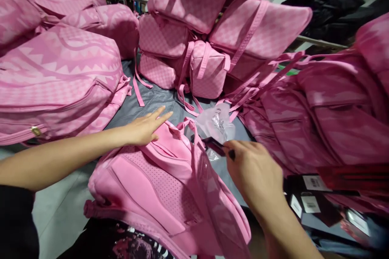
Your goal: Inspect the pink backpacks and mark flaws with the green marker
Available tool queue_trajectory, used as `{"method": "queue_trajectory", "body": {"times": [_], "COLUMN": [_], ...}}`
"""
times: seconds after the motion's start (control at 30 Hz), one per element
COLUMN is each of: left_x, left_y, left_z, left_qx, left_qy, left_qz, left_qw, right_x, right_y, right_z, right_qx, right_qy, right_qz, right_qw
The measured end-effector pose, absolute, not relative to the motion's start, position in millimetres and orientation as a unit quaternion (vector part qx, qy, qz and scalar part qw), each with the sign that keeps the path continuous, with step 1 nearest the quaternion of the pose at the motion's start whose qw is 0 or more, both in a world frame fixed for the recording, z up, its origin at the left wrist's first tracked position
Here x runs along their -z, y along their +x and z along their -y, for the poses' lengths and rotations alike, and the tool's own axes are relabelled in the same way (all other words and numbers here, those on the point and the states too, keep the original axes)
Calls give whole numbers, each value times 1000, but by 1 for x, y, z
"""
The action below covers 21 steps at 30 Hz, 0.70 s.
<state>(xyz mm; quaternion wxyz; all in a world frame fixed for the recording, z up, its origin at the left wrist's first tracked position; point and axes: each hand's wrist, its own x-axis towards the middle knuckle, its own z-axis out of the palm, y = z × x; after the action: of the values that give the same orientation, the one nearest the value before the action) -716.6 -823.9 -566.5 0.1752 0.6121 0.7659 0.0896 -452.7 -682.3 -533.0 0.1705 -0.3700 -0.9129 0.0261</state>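
Observation:
A pink backpack (170, 194) lies back-side up in front of me, its mesh padding facing up. My left hand (146, 127) rests flat on its top edge with fingers stretched out. My right hand (251, 170) is closed in a pinch on a small dark tag (217, 145) beside a clear plastic bag (217, 123) that holds small metal pieces. The bag lies on the grey table cover just past the backpack's top handle.
Pink backpacks are piled all around: a large one at left (57, 85), a checkered stack at the back (194, 48), darker ones at right (328, 117). Black hang tags with barcodes (313, 194) lie at lower right. Grey sheeting (152, 101) covers the table.

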Motion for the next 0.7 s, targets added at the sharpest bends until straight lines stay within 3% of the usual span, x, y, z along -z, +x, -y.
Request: {"method": "queue_trajectory", "body": {"times": [0.07,0.13,0.23,0.37,0.6,0.7], "left_x": [574,580,584,584,609,610], "left_y": [-715,-713,-711,-715,-725,-723], "left_z": [842,861,884,898,897,897], "left_qx": [-184,-256,-306,-288,-326,-331], "left_qy": [581,554,547,584,636,615], "left_qz": [-774,-774,-760,-731,-678,-692], "left_qw": [169,169,170,204,170,183], "right_x": [532,536,543,547,556,552], "right_y": [-458,-474,-507,-542,-563,-562], "right_z": [695,706,721,741,751,750], "right_qx": [-48,-154,-238,-98,-35,-25], "right_qy": [-307,-248,-192,-146,-61,-99], "right_qz": [913,909,940,980,984,984], "right_qw": [265,297,153,-92,-164,-146]}}
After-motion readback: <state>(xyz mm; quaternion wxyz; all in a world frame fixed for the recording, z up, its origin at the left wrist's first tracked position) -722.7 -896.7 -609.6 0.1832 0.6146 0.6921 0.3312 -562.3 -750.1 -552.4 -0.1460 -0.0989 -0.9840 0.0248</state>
